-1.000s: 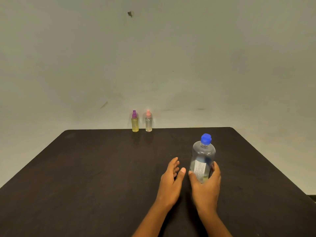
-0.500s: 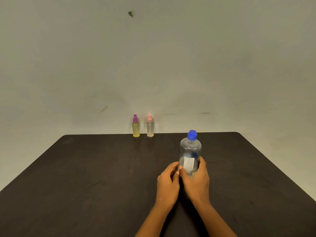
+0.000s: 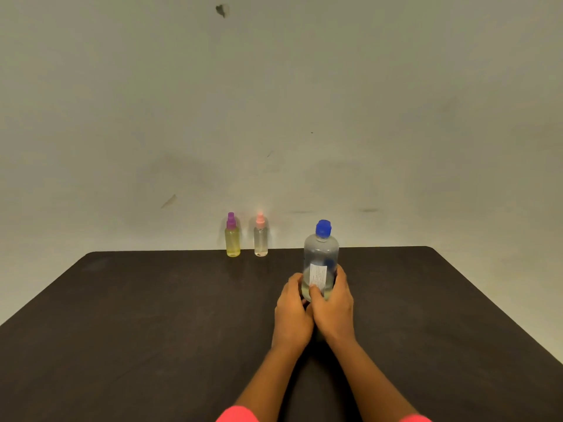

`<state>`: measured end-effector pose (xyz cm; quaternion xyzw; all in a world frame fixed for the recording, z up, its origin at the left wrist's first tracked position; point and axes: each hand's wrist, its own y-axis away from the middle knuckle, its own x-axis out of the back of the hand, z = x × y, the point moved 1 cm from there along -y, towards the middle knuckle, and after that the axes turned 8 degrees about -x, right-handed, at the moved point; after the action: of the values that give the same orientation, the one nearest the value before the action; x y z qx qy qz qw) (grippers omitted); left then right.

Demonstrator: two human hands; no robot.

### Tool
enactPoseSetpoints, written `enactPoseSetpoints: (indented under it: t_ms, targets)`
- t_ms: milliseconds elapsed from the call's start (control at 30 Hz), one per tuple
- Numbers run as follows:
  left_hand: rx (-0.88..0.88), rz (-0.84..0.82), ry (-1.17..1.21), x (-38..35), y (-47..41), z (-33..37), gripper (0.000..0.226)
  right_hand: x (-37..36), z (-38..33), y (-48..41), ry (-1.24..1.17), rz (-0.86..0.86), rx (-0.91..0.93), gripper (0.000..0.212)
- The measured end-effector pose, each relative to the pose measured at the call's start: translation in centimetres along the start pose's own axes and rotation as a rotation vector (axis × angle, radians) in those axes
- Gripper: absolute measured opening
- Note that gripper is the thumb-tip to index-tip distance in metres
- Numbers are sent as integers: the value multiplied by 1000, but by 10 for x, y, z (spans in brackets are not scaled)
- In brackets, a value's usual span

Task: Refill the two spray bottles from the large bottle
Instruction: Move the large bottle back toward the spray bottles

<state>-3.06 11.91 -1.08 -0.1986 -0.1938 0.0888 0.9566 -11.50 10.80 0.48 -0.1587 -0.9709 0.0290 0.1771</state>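
A large clear bottle (image 3: 321, 257) with a blue cap and a white label stands upright on the dark table (image 3: 152, 315), a little right of centre. My right hand (image 3: 333, 303) grips its lower part from the right, thumb across the label. My left hand (image 3: 292, 309) curls round its lower left side. Two small spray bottles stand side by side at the table's far edge: a yellow one with a purple top (image 3: 232, 237) and, to its right, a clear one with a pink top (image 3: 260, 237). Both are capped and apart from the large bottle.
A plain pale wall (image 3: 304, 102) rises right behind the table's far edge. The table's right edge runs diagonally toward the lower right corner. Pink sleeves show at the bottom of the view.
The large bottle has slid left and farther from me in my right hand's grip. My left hand, open beside it a second ago, now wraps round its lower left side.
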Motion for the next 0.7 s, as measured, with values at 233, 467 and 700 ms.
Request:
enactPoseSetpoints:
  t_ms: [233, 467, 700]
  targets:
    - [9, -20, -65, -7, -44, -16, 16, -19, -4, -40, -16, 1, -13, 55]
    - [1, -14, -68, -12, -82, -30, 23, -38, -5, -75, 39, 72, 29, 58]
    - [4, 0, -119, -14, -106, -39, 35, -51, -6, -99, 23, 58, 36, 53]
